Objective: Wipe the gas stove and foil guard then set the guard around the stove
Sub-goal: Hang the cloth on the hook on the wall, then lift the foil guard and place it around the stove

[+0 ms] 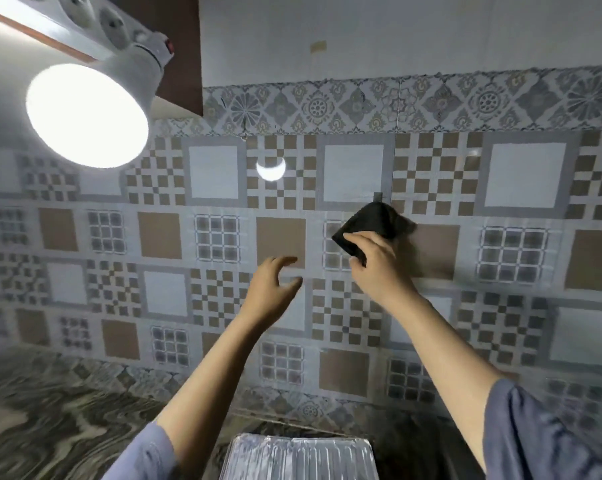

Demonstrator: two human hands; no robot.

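Plainly, a dark cloth (372, 223) is pinched in the grip of the right hand (375, 261), with thumb and fingers curled round its lower corner. Its upper part is held up at a small hook (378, 196) on the tiled wall (161, 237). Whether the cloth is being hung there or lifted off cannot be told. The grip of the left hand (271, 289) is spread and holds nothing; the hand is raised just beside the right one, near the wall. Lower down, toward the near edge of the marbled table (50, 410), the ribbed, shiny foil guard (299, 455) is seen only in part. The gas stove is not in view. With the cloth at the hook, the wiping is judged either not begun or already finished. The guard is not seen set around anything, so that last step is taken as left to do.
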